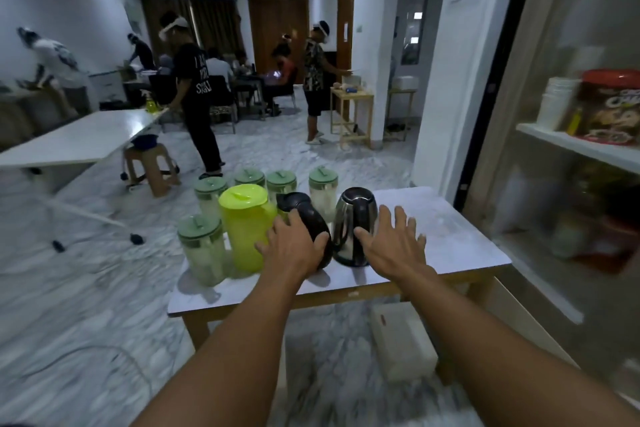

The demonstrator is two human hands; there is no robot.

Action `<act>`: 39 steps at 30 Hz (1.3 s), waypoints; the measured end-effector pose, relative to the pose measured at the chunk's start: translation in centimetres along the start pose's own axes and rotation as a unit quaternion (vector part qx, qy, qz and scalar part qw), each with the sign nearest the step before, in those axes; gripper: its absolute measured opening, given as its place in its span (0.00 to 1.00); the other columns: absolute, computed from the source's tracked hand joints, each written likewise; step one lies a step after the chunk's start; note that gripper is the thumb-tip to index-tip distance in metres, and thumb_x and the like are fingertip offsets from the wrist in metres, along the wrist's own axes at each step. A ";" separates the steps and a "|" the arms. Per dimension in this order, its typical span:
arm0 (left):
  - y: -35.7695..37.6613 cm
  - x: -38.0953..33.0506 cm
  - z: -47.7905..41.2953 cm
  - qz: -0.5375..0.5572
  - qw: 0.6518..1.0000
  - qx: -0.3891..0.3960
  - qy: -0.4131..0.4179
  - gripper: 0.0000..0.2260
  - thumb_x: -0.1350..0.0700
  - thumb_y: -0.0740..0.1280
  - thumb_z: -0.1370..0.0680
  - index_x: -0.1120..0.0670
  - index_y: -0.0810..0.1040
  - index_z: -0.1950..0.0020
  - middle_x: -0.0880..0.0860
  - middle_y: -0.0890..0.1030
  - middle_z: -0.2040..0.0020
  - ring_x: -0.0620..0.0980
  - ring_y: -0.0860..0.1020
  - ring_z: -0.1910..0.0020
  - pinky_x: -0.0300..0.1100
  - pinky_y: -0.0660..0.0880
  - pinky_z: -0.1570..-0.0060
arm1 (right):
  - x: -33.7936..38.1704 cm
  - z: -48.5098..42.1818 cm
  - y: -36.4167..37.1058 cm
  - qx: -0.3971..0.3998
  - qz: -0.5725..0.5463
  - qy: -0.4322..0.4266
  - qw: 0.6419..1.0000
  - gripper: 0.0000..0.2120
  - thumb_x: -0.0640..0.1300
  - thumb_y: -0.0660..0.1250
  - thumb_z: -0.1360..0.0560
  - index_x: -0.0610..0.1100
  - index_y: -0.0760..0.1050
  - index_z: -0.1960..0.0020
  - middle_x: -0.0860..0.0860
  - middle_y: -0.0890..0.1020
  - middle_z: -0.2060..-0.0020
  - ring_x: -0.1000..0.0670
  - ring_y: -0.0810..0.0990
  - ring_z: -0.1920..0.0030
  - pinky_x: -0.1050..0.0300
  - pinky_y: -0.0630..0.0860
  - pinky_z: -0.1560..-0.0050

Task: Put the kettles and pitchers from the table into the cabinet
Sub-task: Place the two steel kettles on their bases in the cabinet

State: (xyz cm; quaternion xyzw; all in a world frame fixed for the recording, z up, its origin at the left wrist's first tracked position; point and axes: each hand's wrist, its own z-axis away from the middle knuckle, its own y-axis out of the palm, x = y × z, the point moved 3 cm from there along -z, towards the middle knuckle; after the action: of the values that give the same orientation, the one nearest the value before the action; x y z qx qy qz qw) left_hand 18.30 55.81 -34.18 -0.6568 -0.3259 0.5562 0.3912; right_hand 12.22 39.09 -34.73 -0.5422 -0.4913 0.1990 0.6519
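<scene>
On a small white-topped table (pixel 446 229) stand a lime-green pitcher (pixel 244 225), a black kettle (pixel 306 222), a steel kettle (pixel 355 218) and several clear pitchers with pale green lids (pixel 201 246). My left hand (pixel 294 246) lies on the black kettle's handle, fingers curled around it. My right hand (pixel 394 243) hovers open, fingers spread, just right of the steel kettle's handle, thumb close to it. The cabinet (pixel 575 149) stands open at the right with white shelves.
The cabinet's upper shelf holds a red-lidded snack jar (pixel 611 104) and stacked white cups (pixel 557 102). A white box (pixel 403 343) lies on the floor under the table. Several people stand and sit in the room behind, beside a long white table (pixel 79 139).
</scene>
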 end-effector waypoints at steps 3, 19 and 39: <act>2.0 1.2 -2.7 0.061 0.997 0.012 -0.053 0.31 0.38 0.65 0.24 0.57 0.65 0.29 0.61 0.70 0.31 0.64 0.69 0.31 0.61 0.68 0.35 | 0.3 -2.9 2.7 0.019 -0.027 0.011 0.999 0.35 0.63 0.54 0.21 0.48 0.50 0.21 0.45 0.50 0.20 0.37 0.49 0.21 0.34 0.52 0.25; 14.3 0.2 -18.8 0.440 0.829 0.030 -0.344 0.29 0.43 0.77 0.36 0.61 0.81 0.44 0.57 0.84 0.49 0.59 0.82 0.50 0.55 0.79 0.44 | -1.9 -21.1 13.1 0.048 -0.335 0.286 0.897 0.25 0.59 0.73 0.32 0.41 0.79 0.46 0.42 0.84 0.51 0.39 0.81 0.48 0.51 0.77 0.51; 4.2 -5.4 -14.3 0.516 0.854 0.052 -0.047 0.14 0.49 0.69 0.26 0.56 0.78 0.67 0.54 0.79 0.73 0.50 0.77 0.75 0.50 0.78 0.64 | -1.5 -13.7 0.6 -0.165 -0.382 0.255 0.873 0.12 0.56 0.73 0.30 0.48 0.76 0.62 0.50 0.79 0.66 0.42 0.79 0.57 0.53 0.75 0.54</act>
State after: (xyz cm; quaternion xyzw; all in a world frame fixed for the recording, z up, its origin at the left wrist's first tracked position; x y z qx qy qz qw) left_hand 31.49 46.94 -34.19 -0.6821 0.0710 0.7247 0.0662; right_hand 23.44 31.16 -34.97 -0.4436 -0.5026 -0.2944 0.6811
